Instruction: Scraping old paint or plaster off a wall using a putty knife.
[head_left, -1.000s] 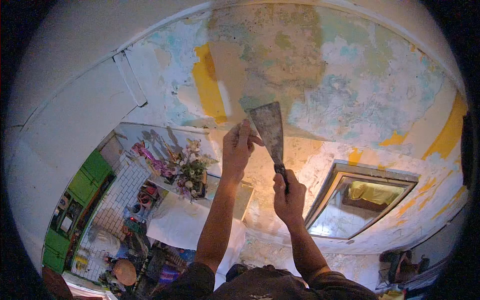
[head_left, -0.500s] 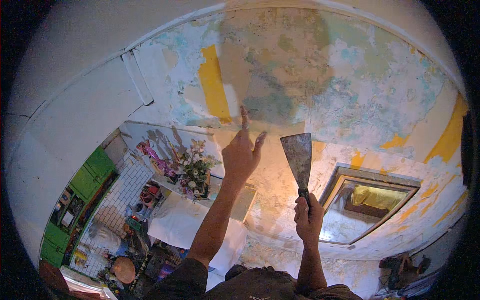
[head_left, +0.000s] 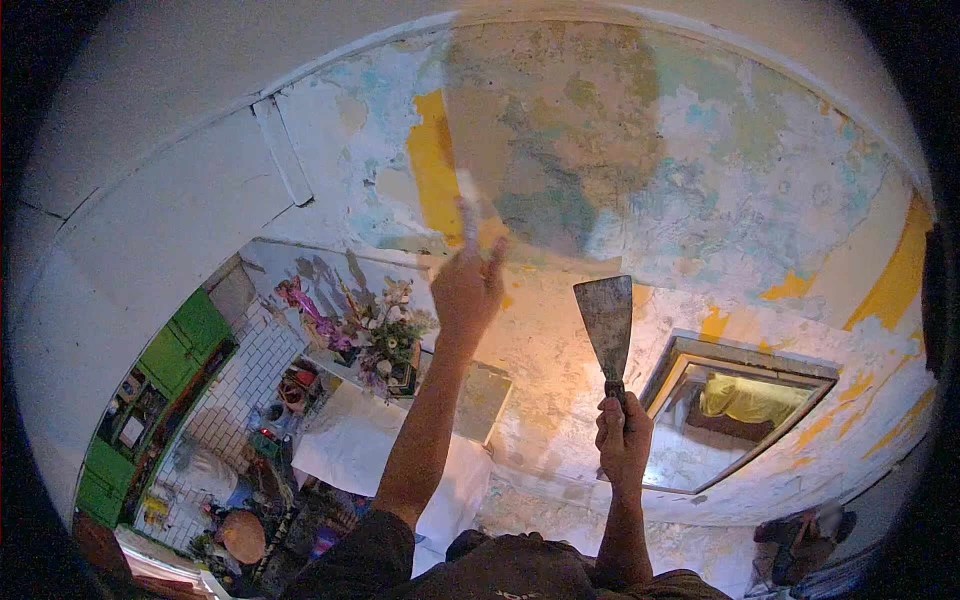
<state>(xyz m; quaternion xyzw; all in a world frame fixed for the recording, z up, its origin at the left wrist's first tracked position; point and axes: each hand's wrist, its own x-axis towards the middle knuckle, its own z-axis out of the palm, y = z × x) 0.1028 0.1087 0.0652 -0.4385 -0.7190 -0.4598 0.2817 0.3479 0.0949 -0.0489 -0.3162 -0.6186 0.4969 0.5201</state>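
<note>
My left hand [head_left: 466,285] is raised to the peeling wall [head_left: 700,180], its index finger stretched up and its thumb apart. The fingertip is smeared by motion at the lower right edge of a bare yellow strip [head_left: 433,180]. A pale blurred patch [head_left: 467,186] shows at the tip; I cannot tell whether it is a loose paint flake. Lower and to the right, my right hand [head_left: 625,440] is closed round the dark handle of a paint scraper [head_left: 607,320]. Its wide, stained metal blade points up and appears apart from the wall.
A framed opening or mirror [head_left: 740,345] is on the wall at right. Flowers [head_left: 390,335] and a pink figurine [head_left: 312,312] stand left of my left forearm, above a white-covered surface [head_left: 340,445]. Green cabinets [head_left: 190,340] are at far left. Someone [head_left: 805,540] sits at lower right.
My left hand has shifted slightly left, and its index finger is now blurred. A pale patch and more yellow show around that finger. The scraper sits slightly lower and further right in view.
</note>
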